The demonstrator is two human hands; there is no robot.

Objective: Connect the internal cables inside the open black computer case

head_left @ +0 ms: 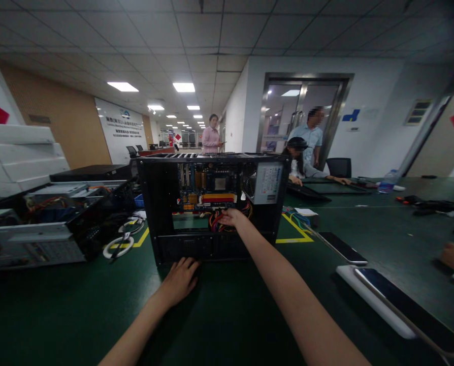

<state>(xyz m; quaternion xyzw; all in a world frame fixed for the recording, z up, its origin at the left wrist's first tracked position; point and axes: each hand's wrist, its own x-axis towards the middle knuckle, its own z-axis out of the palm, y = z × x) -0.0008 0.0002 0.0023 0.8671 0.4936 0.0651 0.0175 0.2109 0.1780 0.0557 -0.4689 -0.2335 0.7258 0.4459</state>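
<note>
Right hand [230,217]: fingers bunched narrow at the cables [215,222] inside the case [189,246]; can't tell if they're pinched or only touched. Left hand [181,279]: palm down, fingers loosely spread on the table [212,315], tips at the case's bottom front edge, probably to steady it.

Case stands upright, centre of table, right in front of the person. Open side faces the person, presumably for easy reach inside; the right arm goes in over the lower front panel.

Looks: black shell, side cover off. Blue board [192,179] with red and yellow slots and a grey square chip. Grey power supply [270,178] top right, label and fan showing. Cables red, yellow and dark, bunched below the board.

Further out: second open case [32,244] at left, white cable coil [108,251] between the two; yellow tape [299,240] on the table, phone [343,247] at right.
</note>
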